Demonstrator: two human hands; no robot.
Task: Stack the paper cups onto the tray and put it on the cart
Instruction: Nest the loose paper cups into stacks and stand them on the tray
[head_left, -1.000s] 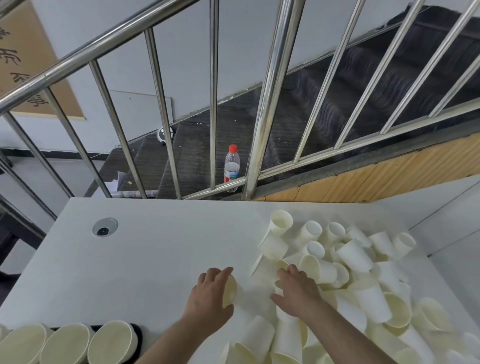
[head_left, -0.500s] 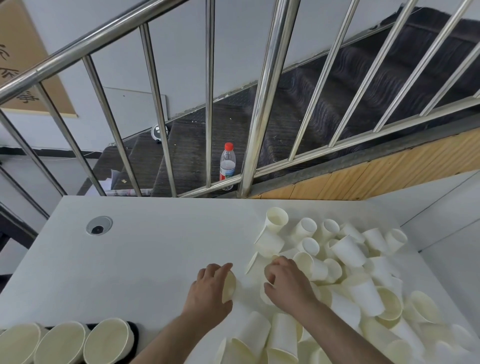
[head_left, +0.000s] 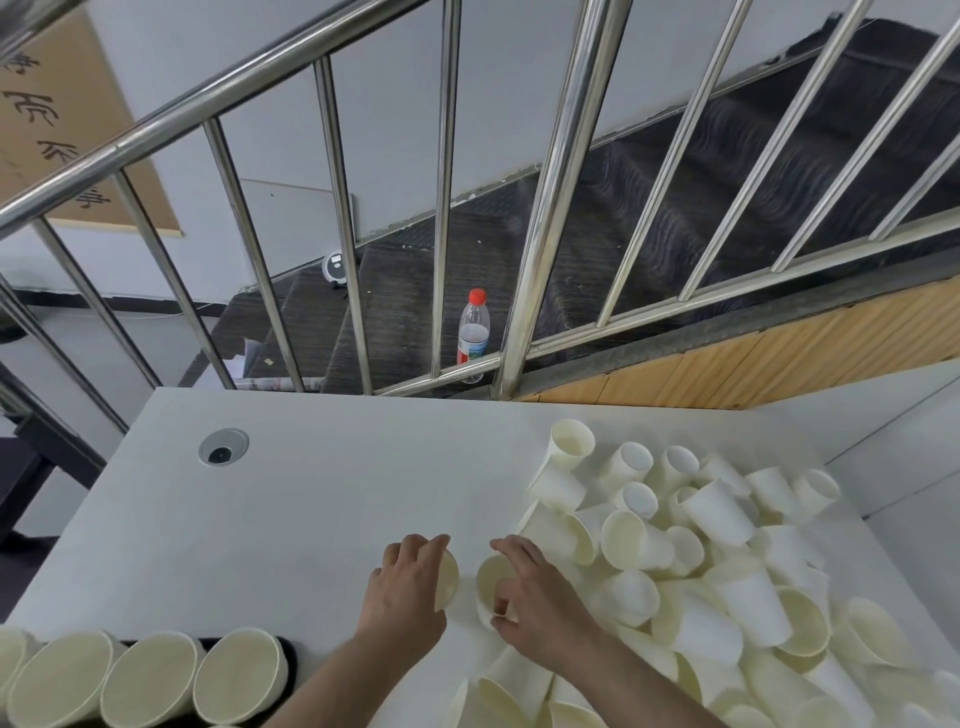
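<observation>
My left hand (head_left: 408, 590) grips a white paper cup (head_left: 448, 579) lying on its side, its mouth facing right. My right hand (head_left: 535, 592) holds a second paper cup (head_left: 488, 582) with its mouth facing left, a small gap from the first. A heap of several loose white paper cups (head_left: 701, 561) covers the right side of the white table (head_left: 291, 519). At the bottom left, upright stacks of cups (head_left: 150, 680) stand on a black tray (head_left: 288, 657), mostly hidden by them.
A steel stair railing (head_left: 545, 218) rises behind the table's far edge. A plastic bottle with a red cap (head_left: 472, 338) stands beyond it. A round cable port (head_left: 223, 447) is set in the table's left part. A white wall panel (head_left: 909, 467) borders the right.
My right hand took a cup from the heap and brought it left toward the cup in my left hand. My left hand stayed almost in place.
</observation>
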